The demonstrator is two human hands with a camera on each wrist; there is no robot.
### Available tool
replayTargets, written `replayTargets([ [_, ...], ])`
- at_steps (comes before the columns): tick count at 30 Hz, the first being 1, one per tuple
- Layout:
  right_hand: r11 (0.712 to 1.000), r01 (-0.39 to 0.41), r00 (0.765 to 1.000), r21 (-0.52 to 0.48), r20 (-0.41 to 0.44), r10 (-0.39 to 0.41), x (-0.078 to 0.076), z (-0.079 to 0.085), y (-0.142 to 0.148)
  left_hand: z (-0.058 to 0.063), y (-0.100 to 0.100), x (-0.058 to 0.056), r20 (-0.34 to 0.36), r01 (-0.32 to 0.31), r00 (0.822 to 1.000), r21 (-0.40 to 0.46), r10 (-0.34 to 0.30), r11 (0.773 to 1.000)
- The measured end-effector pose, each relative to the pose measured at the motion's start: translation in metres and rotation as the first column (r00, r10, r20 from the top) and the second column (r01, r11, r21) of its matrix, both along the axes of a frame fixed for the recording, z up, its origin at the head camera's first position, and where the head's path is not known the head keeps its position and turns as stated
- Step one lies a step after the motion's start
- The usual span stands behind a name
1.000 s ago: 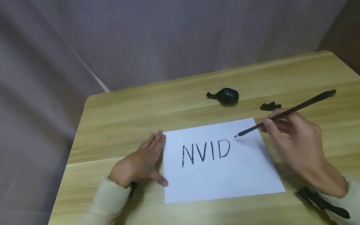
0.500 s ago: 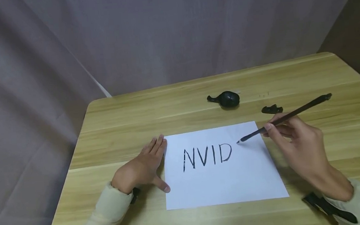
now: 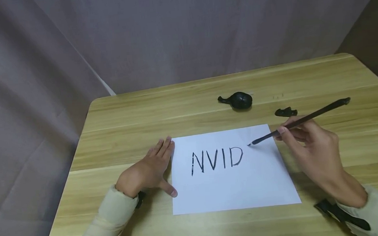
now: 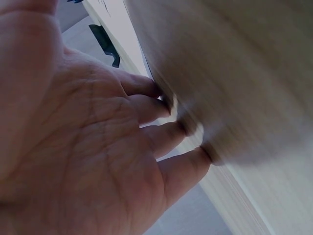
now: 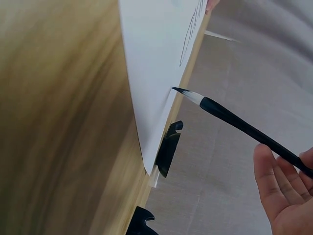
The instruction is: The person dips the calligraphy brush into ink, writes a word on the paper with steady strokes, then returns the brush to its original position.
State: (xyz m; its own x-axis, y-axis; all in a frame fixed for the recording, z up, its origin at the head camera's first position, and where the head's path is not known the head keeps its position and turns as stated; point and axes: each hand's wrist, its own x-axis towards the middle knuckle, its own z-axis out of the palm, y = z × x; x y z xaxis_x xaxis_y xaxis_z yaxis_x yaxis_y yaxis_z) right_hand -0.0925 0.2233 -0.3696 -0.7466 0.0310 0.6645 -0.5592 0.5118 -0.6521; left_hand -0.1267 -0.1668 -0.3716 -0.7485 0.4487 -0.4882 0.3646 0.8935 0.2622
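My right hand (image 3: 320, 156) pinches a dark-handled calligraphy brush (image 3: 310, 116) between thumb and fingers, its shaft slanting up to the right. In the right wrist view its pale bristles (image 5: 190, 94) end in a black, inked tip right at the paper's surface. On the white paper (image 3: 233, 191) stand the black letters "NVID" (image 3: 216, 160); the tip lies just to the right of the D. My left hand (image 3: 148, 172) rests along the sheet's left side, thumb spread apart and overlapping the edge. The left wrist view shows its palm, with fingertips (image 4: 203, 156) on the wood.
A black gourd-shaped object (image 3: 240, 100) lies behind the paper. To its right, just beyond my right hand, sits a small black humped piece (image 3: 286, 112). The wooden table (image 3: 136, 114) ends at a grey curtain (image 3: 186, 34) at the back and left.
The brush tip shifts very slightly right of the D, and the shaft tilts a little. The head view dips and returns. The left hand and the letters stay the same.
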Motion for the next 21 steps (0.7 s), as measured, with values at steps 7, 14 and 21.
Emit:
replayTargets([
  [7,1.0,-0.003,0.999,0.017,0.032,0.002,0.007,-0.001,0.001,0.001,0.001,0.0,0.0,-0.002,1.0,-0.014,0.002,1.0],
  [14,0.998,-0.014,0.998,0.064,0.063,0.01,0.022,0.007,-0.001,0.002,0.001,0.001,0.004,-0.017,1.0,-0.035,0.017,0.999],
  [21,0.996,-0.017,0.997,0.088,0.08,0.01,0.034,0.01,-0.001,0.002,0.001,0.001,-0.001,-0.011,1.0,-0.011,0.011,1.0],
])
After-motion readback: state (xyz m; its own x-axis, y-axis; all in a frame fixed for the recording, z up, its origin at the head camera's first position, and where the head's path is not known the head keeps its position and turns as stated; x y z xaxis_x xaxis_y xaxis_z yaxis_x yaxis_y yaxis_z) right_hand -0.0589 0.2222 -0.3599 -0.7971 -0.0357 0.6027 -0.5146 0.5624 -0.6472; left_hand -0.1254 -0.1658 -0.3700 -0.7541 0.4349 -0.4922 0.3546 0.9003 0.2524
